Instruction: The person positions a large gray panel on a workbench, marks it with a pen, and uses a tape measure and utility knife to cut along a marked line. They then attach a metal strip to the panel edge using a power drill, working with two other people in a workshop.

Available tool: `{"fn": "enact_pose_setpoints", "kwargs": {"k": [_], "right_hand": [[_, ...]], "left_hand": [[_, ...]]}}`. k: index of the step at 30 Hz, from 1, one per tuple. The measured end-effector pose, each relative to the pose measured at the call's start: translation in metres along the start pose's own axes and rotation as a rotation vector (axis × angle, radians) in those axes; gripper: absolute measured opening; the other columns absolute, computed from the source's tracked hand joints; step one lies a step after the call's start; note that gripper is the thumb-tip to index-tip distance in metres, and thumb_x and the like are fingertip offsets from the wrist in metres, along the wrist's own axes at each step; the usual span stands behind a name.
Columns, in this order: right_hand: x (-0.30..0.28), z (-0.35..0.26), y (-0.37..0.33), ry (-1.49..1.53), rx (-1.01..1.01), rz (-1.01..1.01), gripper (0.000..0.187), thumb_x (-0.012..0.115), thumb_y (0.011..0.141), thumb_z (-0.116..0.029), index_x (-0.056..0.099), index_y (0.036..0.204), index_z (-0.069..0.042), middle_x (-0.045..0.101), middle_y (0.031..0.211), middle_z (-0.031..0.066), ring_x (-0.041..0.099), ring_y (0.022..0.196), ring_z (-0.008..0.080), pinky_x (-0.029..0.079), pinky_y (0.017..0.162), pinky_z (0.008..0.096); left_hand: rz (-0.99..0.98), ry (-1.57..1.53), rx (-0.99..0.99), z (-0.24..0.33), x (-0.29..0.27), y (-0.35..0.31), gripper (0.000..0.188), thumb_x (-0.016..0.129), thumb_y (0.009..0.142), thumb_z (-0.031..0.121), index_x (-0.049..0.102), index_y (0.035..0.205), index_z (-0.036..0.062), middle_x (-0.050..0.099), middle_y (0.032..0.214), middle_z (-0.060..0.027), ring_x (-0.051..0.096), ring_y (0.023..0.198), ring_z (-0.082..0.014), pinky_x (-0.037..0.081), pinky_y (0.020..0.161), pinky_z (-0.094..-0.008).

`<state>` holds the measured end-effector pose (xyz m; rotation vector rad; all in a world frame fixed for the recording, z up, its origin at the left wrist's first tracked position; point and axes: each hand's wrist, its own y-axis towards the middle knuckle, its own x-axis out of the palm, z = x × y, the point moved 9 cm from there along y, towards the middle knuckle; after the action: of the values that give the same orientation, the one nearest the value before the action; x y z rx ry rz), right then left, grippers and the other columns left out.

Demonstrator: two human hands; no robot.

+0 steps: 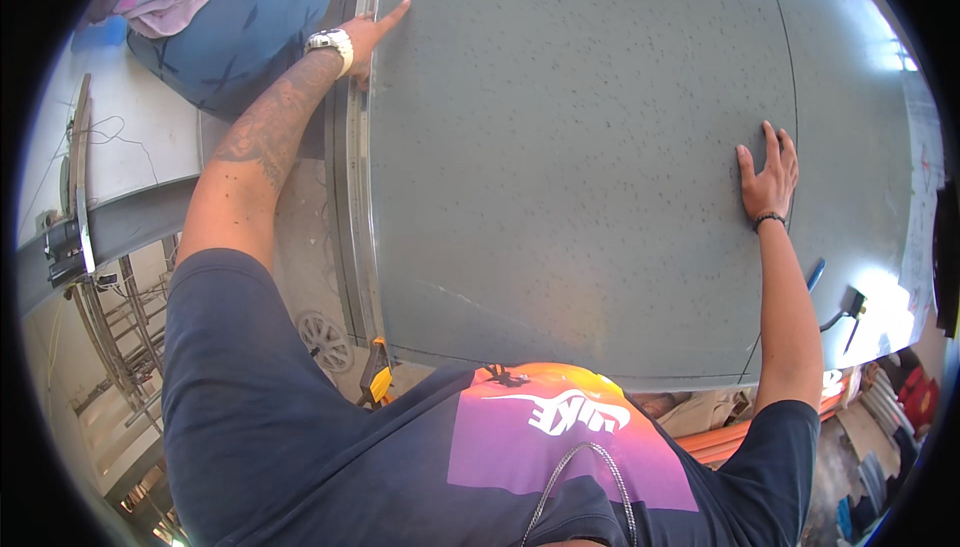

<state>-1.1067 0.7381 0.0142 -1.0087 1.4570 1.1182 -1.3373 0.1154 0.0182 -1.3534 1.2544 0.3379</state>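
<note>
A large grey-green sheet (560, 177), speckled with dark marks, lies in front of me. Along its left edge runs a long, narrow metal strip (358, 177). My left hand (366, 39) is on this strip at the far left, one finger stretched out over the sheet; its other fingers are bent around the strip and partly hidden. On the right, my right hand (770, 182) lies flat on the sheet with its fingers apart, holding nothing. It rests beside a thin dark line (793, 77) that runs down the sheet.
Another person in blue shorts (240, 37) sits at the far left, close to my left forearm. A yellow and black tool (377, 375) is by the near left corner. Orange tubes (715, 439) lie below the near edge. A blue-handled item (816, 273) is beside my right forearm.
</note>
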Motion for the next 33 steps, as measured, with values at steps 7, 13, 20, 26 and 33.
{"fn": "enact_pose_setpoints", "kwargs": {"k": [7,13,20,26,33], "right_hand": [[0.001,0.001,0.001,-0.032,0.0,0.002,0.067,0.057,0.096,-0.056,0.042,0.154,-0.025,0.035,0.159,0.0135,0.029,0.149,0.0325,0.024,0.122,0.0465],[0.006,0.004,0.003,-0.032,0.02,-0.033,0.067,0.057,0.096,-0.056,0.041,0.154,-0.026,0.035,0.159,0.0137,0.029,0.149,0.0326,0.024,0.122,0.0467],[0.006,0.004,0.003,-0.018,0.008,-0.022,0.067,0.055,0.096,-0.058,0.041,0.154,-0.027,0.034,0.16,0.0127,0.029,0.148,0.0333,0.024,0.123,0.047],[0.006,0.004,0.003,-0.014,0.009,-0.025,0.068,0.056,0.096,-0.057,0.041,0.154,-0.026,0.034,0.16,0.013,0.029,0.149,0.0331,0.024,0.122,0.0468],[0.004,0.003,0.002,-0.014,0.021,-0.029,0.067,0.057,0.096,-0.057,0.042,0.154,-0.025,0.035,0.159,0.0134,0.029,0.149,0.032,0.024,0.122,0.0464]], "left_hand": [[0.002,0.026,-0.001,0.001,0.001,0.003,0.158,0.097,0.057,0.005,-0.02,0.158,0.0391,0.038,0.15,-0.0364,0.058,0.127,-0.0413,0.053,0.108,-0.0441],[-0.022,0.025,0.002,0.001,0.005,0.009,0.157,0.096,0.058,0.004,-0.02,0.158,0.039,0.035,0.152,-0.0371,0.055,0.13,-0.0418,0.051,0.109,-0.0439],[-0.003,0.055,-0.003,-0.001,0.008,0.013,0.154,0.094,0.061,0.002,-0.019,0.158,0.0391,0.036,0.152,-0.0357,0.054,0.131,-0.0409,0.051,0.11,-0.0436],[0.008,0.054,0.009,0.001,0.007,0.01,0.154,0.095,0.06,0.004,-0.019,0.158,0.0383,0.044,0.147,-0.033,0.058,0.126,-0.0399,0.053,0.107,-0.0442],[0.011,0.043,0.01,0.003,0.003,0.007,0.153,0.095,0.061,0.005,-0.02,0.158,0.0376,0.049,0.143,-0.0317,0.063,0.118,-0.0393,0.056,0.102,-0.0462]]}}
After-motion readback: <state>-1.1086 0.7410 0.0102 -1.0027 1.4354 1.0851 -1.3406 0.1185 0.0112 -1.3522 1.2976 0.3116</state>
